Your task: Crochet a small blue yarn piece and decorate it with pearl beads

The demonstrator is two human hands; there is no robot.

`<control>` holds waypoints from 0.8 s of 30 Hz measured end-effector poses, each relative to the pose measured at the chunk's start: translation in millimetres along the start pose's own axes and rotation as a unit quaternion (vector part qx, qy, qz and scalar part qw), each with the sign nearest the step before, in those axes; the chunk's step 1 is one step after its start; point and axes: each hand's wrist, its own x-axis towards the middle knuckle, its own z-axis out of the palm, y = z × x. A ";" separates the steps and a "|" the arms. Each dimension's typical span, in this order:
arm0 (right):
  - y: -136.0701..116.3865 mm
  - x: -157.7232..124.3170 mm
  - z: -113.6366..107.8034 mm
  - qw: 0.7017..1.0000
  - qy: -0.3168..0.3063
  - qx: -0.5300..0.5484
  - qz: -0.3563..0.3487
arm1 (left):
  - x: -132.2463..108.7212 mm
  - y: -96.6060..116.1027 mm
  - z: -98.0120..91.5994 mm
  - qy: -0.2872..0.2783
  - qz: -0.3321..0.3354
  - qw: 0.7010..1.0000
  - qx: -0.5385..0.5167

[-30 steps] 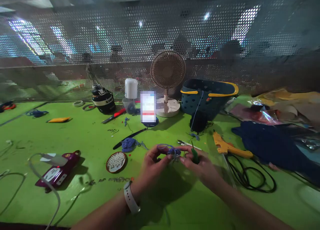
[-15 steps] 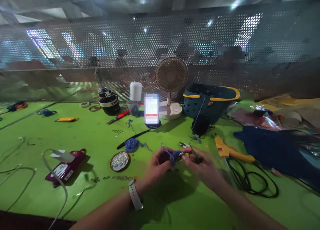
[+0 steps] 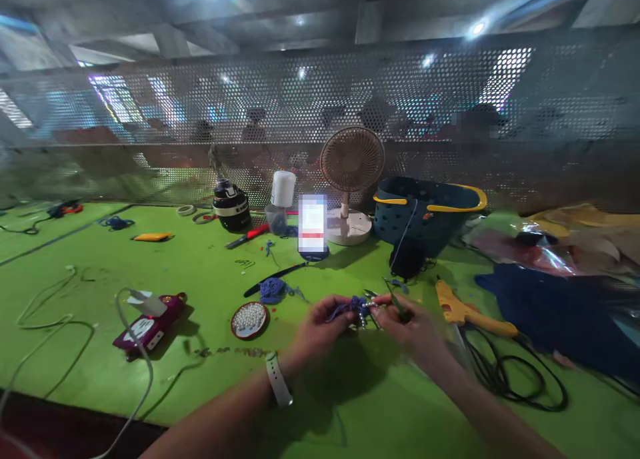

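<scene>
My left hand [image 3: 323, 329] is closed, pinching a small piece of blue yarn work [image 3: 356, 305] above the green table. White pearl beads [image 3: 363, 322] hang from this piece, and a short row of them stretches toward my right hand [image 3: 415, 329]. That hand is closed too, its fingertips at the end of the bead row, with a slim green-handled tool [image 3: 396, 302] across its fingers. The tool's tip is too small to make out. Left of my hands sit a round dish [image 3: 233, 326] of loose pearl beads and a bundle of blue yarn [image 3: 273, 290].
A yellow glue gun [image 3: 453, 306] with a coiled black cable lies right of my hands. Behind stand a phone [image 3: 313, 222], a fan [image 3: 353, 159] and a dark basket [image 3: 410, 212]. A purple power strip [image 3: 157, 326] with a trailing cord lies left; dark blue cloth [image 3: 540, 306] lies right.
The view has shifted, so the table things appear farther right and slightly lower. The row of beads between my hands shows more plainly now, with more beads hanging below the yarn piece.
</scene>
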 end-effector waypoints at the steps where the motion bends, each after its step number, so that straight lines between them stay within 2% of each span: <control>1: 2.5 1.8 -0.9 1.000 -0.003 0.007 0.008 | 0.0 -0.1 0.1 -0.002 0.001 1.000 -0.007; 7: 8.5 7.5 -4.9 0.998 -0.054 0.026 0.015 | 1.5 -5.2 0.9 -0.027 0.023 0.999 -0.026; 13: -1.9 2.3 -4.3 0.999 -0.044 0.002 -0.027 | -3.5 0.2 -3.3 -0.050 0.045 0.997 0.033; 19: -7.4 -2.9 -10.0 0.978 -0.063 -0.137 -0.147 | -2.0 5.6 -6.4 -0.049 0.080 0.989 0.110; 24: -1.1 -1.4 -19.8 0.964 -0.037 -0.198 -0.176 | 5.0 1.6 -10.0 -0.070 0.085 0.986 0.129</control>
